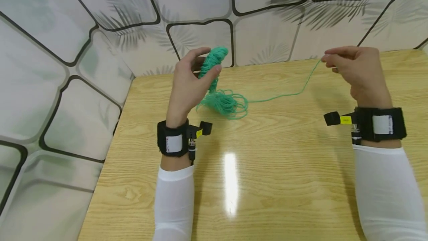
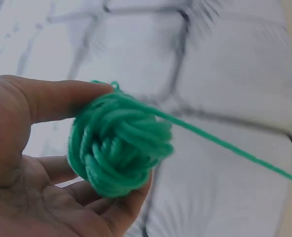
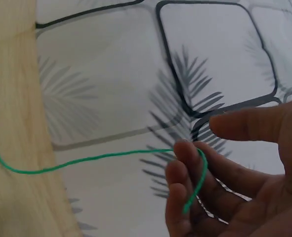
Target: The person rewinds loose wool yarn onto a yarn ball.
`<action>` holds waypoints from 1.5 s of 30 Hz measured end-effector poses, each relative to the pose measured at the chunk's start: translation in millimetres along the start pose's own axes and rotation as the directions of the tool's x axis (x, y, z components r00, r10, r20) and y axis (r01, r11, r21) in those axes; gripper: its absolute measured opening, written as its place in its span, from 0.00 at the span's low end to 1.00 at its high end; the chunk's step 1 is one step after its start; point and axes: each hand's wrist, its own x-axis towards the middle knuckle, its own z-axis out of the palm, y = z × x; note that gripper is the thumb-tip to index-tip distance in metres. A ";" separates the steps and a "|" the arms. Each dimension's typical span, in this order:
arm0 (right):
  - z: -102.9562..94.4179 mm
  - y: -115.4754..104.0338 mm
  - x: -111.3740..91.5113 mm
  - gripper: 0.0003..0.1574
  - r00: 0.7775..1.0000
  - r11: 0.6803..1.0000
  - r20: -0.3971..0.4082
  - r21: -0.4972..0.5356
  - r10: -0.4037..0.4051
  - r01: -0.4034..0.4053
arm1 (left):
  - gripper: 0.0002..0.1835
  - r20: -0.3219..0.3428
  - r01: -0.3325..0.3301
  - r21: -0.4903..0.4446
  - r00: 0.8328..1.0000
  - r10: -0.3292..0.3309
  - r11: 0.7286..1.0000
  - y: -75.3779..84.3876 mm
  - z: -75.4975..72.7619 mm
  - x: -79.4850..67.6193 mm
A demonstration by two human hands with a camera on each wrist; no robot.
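Observation:
My left hand [image 1: 191, 84] grips a wound bundle of green yarn [image 1: 214, 60], thumb on one side and fingers round the other. In the left wrist view the end of the bundle [image 2: 118, 145] shows its thick coiled strands. Below it, a loose heap of the same yarn [image 1: 225, 104] lies in loops on the table. A single strand [image 1: 284, 95] runs from the heap to my right hand [image 1: 359, 68], raised at the far right. The right wrist view has this strand [image 3: 101, 157] passing over the curled fingers, its short end [image 3: 201, 182] hanging across them, with the thumb [image 3: 244, 126] apart.
The light wood table [image 1: 281, 181] meets a patterned wall [image 1: 267, 40] at the back, and another patterned surface [image 1: 50, 96] stands along the left. Black straps with small cameras [image 1: 174, 138] sit on both wrists, below the hands.

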 end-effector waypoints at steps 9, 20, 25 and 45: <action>33.9 -9.9 -17.6 0.47 0.867 0.750 0.499 -0.570 -0.011 0.337 | 0.22 0.044 -0.202 -0.242 0.975 0.219 0.949 66.2 29.7 -19.5; 104.5 -49.1 -85.6 0.17 0.595 0.891 0.687 0.179 -0.417 0.418 | 0.18 0.011 -0.238 -0.262 0.968 0.249 0.935 74.9 40.0 -24.0; 93.1 -50.7 -84.3 0.13 0.721 0.901 0.563 0.104 -0.403 0.422 | 0.20 -0.002 -0.196 -0.233 0.980 0.201 0.952 74.2 35.5 -23.1; 94.6 -54.3 -86.4 0.28 0.752 0.897 0.492 0.182 -0.438 0.403 | 0.23 0.160 -0.081 -0.217 0.980 0.117 0.973 77.9 47.8 -25.6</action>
